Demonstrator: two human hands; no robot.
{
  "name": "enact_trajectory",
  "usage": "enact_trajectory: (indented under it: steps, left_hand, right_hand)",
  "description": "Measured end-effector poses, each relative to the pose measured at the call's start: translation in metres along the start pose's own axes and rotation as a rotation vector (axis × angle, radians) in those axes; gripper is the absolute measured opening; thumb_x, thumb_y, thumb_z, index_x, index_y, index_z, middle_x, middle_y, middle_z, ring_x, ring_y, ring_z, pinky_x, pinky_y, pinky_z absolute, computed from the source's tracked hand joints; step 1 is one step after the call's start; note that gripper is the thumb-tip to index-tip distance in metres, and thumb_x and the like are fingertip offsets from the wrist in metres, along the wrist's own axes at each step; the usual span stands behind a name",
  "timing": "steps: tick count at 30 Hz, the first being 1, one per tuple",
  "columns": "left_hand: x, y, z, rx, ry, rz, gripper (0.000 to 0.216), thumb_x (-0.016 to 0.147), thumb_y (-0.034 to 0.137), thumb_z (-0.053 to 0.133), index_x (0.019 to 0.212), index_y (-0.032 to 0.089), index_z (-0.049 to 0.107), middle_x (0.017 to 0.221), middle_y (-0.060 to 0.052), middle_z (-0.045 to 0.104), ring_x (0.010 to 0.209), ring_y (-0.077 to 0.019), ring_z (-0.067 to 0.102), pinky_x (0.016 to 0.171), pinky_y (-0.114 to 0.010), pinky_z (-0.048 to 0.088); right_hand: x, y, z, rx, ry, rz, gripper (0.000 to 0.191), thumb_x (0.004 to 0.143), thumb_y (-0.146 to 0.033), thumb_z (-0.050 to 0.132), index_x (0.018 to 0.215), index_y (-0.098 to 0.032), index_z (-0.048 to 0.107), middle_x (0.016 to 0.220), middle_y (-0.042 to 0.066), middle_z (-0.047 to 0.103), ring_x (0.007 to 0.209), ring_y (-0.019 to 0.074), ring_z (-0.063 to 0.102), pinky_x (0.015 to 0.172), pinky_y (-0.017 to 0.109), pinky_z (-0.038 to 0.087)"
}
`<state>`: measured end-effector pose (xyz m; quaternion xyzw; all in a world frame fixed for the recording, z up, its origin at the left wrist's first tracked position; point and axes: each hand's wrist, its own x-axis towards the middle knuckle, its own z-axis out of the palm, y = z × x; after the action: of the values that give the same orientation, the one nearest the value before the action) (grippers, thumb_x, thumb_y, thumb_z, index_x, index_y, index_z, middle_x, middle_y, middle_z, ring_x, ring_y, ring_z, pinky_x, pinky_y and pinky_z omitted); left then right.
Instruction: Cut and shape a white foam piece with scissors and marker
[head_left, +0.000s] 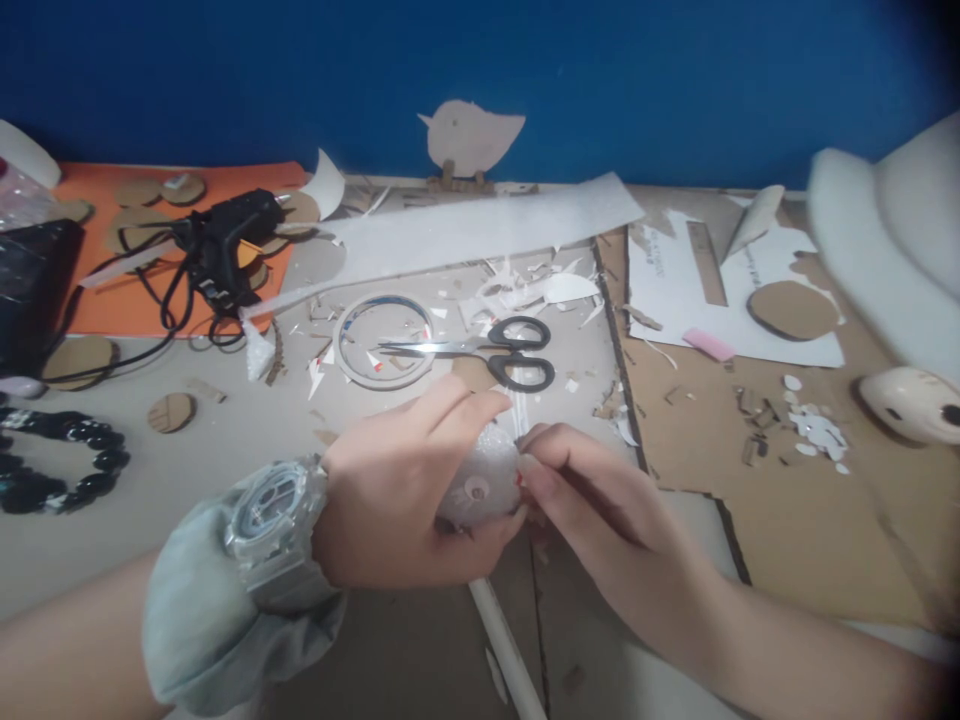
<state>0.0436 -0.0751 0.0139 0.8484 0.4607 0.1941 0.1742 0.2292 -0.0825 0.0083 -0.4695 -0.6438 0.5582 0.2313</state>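
My left hand (409,490) is wrapped round a whitish, glittery rounded craft piece (486,478) with a small round eye-like disc on it. A watch and a grey scrunchie circle that wrist. At the piece's right edge, my right hand (592,500) pinches a tiny red bit (520,480) between thumb and finger, touching the piece. Just beyond my hands lie scissors (517,352) with black handles, their blades across a white ring (341,345). Below the piece a white stick (506,650) points towards me; whether it joins the piece is hidden.
A black glue gun (232,240) with its cord rests on orange paper (75,290) at left. Dark beaded bracelets (97,460) lie nearer. A long white strip (480,230) crosses the back. Cardboard (810,530) and paper scraps cover the right. A cardboard bird (472,140) stands against the blue wall.
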Motion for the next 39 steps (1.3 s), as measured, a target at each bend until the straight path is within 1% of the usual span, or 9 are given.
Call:
enact_trajectory:
  steps: [7, 15, 20, 25, 28, 30, 33, 36, 39]
  left_hand:
    - [0.0002, 0.0002, 0.0007, -0.001, -0.018, 0.003, 0.049, 0.076, 0.042, 0.056, 0.119, 0.021, 0.045, 0.103, -0.006, 0.057, 0.086, -0.0216, 0.062, 0.060, -0.027, 0.049]
    - [-0.0006, 0.0007, 0.0010, 0.013, 0.017, 0.037, 0.045, 0.076, 0.040, 0.056, 0.115, 0.020, 0.046, 0.101, -0.006, 0.058, 0.085, -0.0221, 0.063, 0.057, -0.027, 0.049]
    - [-0.0001, 0.0005, 0.0017, 0.030, 0.033, 0.069, 0.048, 0.075, 0.039, 0.058, 0.117, 0.018, 0.045, 0.100, -0.006, 0.058, 0.080, -0.0212, 0.063, 0.055, -0.028, 0.049]
    - [0.0005, 0.0000, 0.0022, 0.050, 0.054, 0.086, 0.047, 0.078, 0.039, 0.055, 0.117, 0.017, 0.045, 0.100, -0.007, 0.059, 0.078, -0.0203, 0.062, 0.056, -0.029, 0.048]
    - [-0.0006, 0.0000, 0.0025, 0.053, 0.065, 0.095, 0.048, 0.076, 0.039, 0.057, 0.117, 0.016, 0.045, 0.100, -0.007, 0.059, 0.077, -0.0199, 0.062, 0.057, -0.029, 0.048]
    - [-0.0013, 0.0004, 0.0030, 0.050, 0.074, 0.094, 0.049, 0.076, 0.038, 0.058, 0.118, 0.016, 0.045, 0.101, -0.008, 0.059, 0.079, -0.0205, 0.061, 0.059, -0.028, 0.048]
    - [-0.0016, 0.0011, 0.0025, 0.001, 0.061, 0.073, 0.054, 0.076, 0.040, 0.060, 0.122, 0.016, 0.043, 0.107, -0.009, 0.058, 0.088, -0.0224, 0.060, 0.065, -0.028, 0.048]
    - [-0.0011, -0.0003, -0.0010, -0.176, 0.057, 0.079, 0.059, 0.076, 0.039, 0.062, 0.125, 0.015, 0.041, 0.111, -0.010, 0.057, 0.100, -0.0242, 0.057, 0.081, -0.031, 0.048]
    - [0.0003, -0.0054, -0.0059, -0.388, 0.076, 0.067, 0.051, 0.080, 0.035, 0.059, 0.124, 0.015, 0.043, 0.116, -0.010, 0.057, 0.108, -0.0230, 0.054, 0.093, -0.030, 0.043]
  right_hand:
    - [-0.0016, -0.0014, -0.0018, -0.010, -0.023, -0.038, 0.033, 0.099, -0.029, 0.034, 0.067, -0.021, 0.037, 0.066, -0.003, 0.038, 0.059, 0.0129, 0.038, 0.054, 0.027, 0.031]
    - [-0.0007, -0.0018, -0.0017, -0.023, -0.043, -0.056, 0.035, 0.100, -0.032, 0.031, 0.066, -0.021, 0.034, 0.067, -0.002, 0.038, 0.061, 0.0132, 0.039, 0.055, 0.027, 0.033]
    - [-0.0005, -0.0035, -0.0010, -0.064, -0.065, -0.085, 0.033, 0.099, -0.027, 0.033, 0.067, -0.021, 0.030, 0.066, -0.004, 0.034, 0.059, 0.0118, 0.035, 0.054, 0.026, 0.031]
    - [-0.0013, -0.0047, -0.0004, -0.065, -0.055, -0.111, 0.031, 0.098, -0.025, 0.035, 0.068, -0.021, 0.029, 0.065, -0.004, 0.034, 0.058, 0.0110, 0.034, 0.054, 0.024, 0.032]
    - [-0.0004, -0.0054, 0.0004, -0.066, -0.057, -0.105, 0.030, 0.098, -0.024, 0.036, 0.068, -0.020, 0.033, 0.066, -0.004, 0.037, 0.058, 0.0110, 0.037, 0.055, 0.024, 0.033]
    - [0.0005, -0.0052, 0.0009, -0.066, -0.055, -0.099, 0.029, 0.097, -0.022, 0.036, 0.069, -0.020, 0.035, 0.067, -0.004, 0.039, 0.060, 0.0111, 0.039, 0.056, 0.024, 0.034]
    - [0.0011, -0.0033, 0.0008, -0.069, -0.020, -0.119, 0.028, 0.095, -0.016, 0.038, 0.068, -0.020, 0.037, 0.067, -0.003, 0.040, 0.061, 0.0116, 0.040, 0.057, 0.024, 0.034]
    - [0.0012, -0.0007, -0.0013, -0.069, 0.023, -0.143, 0.027, 0.094, -0.014, 0.038, 0.068, -0.020, 0.039, 0.067, -0.003, 0.041, 0.062, 0.0119, 0.041, 0.056, 0.024, 0.034]
    - [0.0020, 0.0003, -0.0047, -0.065, 0.056, -0.203, 0.030, 0.096, -0.018, 0.036, 0.066, -0.020, 0.040, 0.067, -0.003, 0.042, 0.063, 0.0120, 0.043, 0.059, 0.024, 0.034]
